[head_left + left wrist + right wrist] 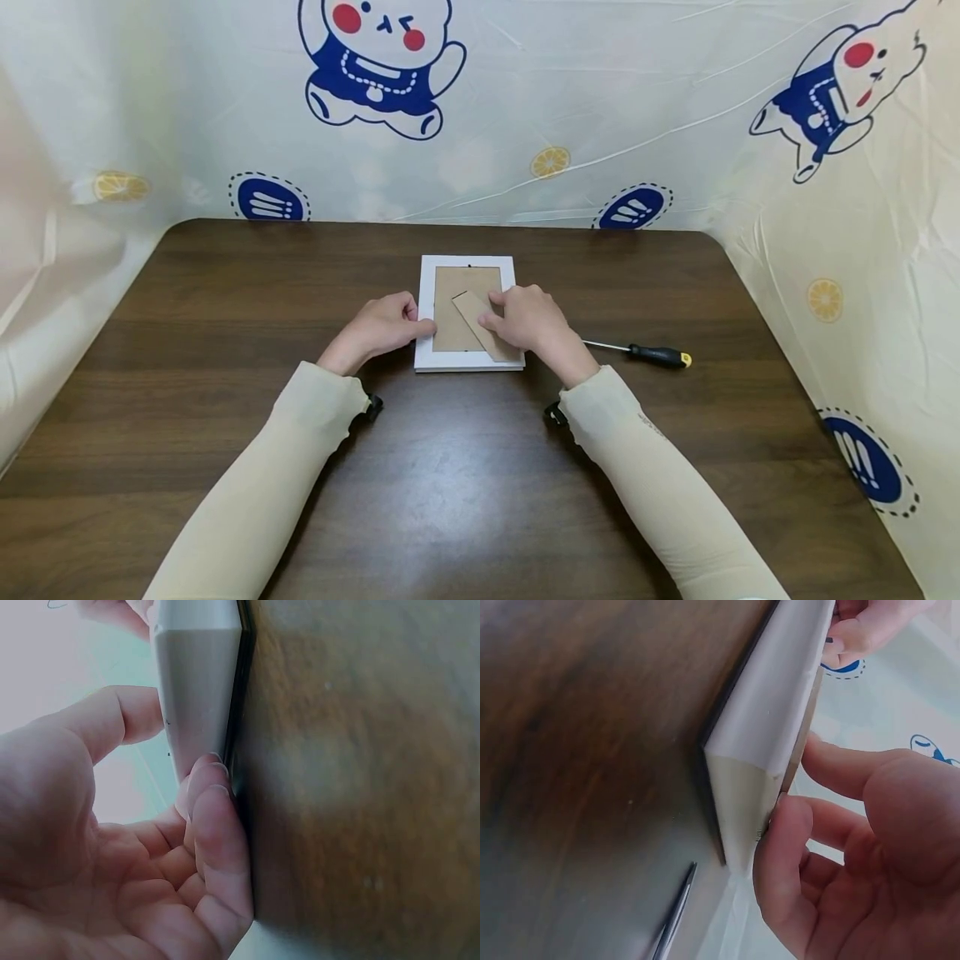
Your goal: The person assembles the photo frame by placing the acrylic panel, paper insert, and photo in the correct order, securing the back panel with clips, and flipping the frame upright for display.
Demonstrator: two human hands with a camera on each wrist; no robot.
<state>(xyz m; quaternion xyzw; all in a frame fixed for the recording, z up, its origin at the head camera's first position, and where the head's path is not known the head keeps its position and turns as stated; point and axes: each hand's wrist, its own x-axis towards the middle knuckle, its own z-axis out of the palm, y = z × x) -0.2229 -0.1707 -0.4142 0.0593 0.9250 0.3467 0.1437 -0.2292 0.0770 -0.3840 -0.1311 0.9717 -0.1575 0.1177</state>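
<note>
A white picture frame point(426, 287) lies face down on the table, its brown backing board point(448, 333) showing. Across the backing slants a brown cardboard stand leg point(471, 310), its lower end over the frame's bottom right corner. My left hand point(384, 323) holds the frame's left side, thumb on top and curled fingers against the outer edge point(199, 690). At the right side, my right hand point(532, 319) pinches the stand leg, thumb on its face and index finger at its edge. In the right wrist view the frame's white side point(761, 705) rises from the table.
A screwdriver point(656, 357) with a black and yellow handle lies right of the frame, its shaft partly behind my right wrist. The brown wooden table point(225, 333) is enclosed by a pale printed curtain point(495, 108) at the back and sides.
</note>
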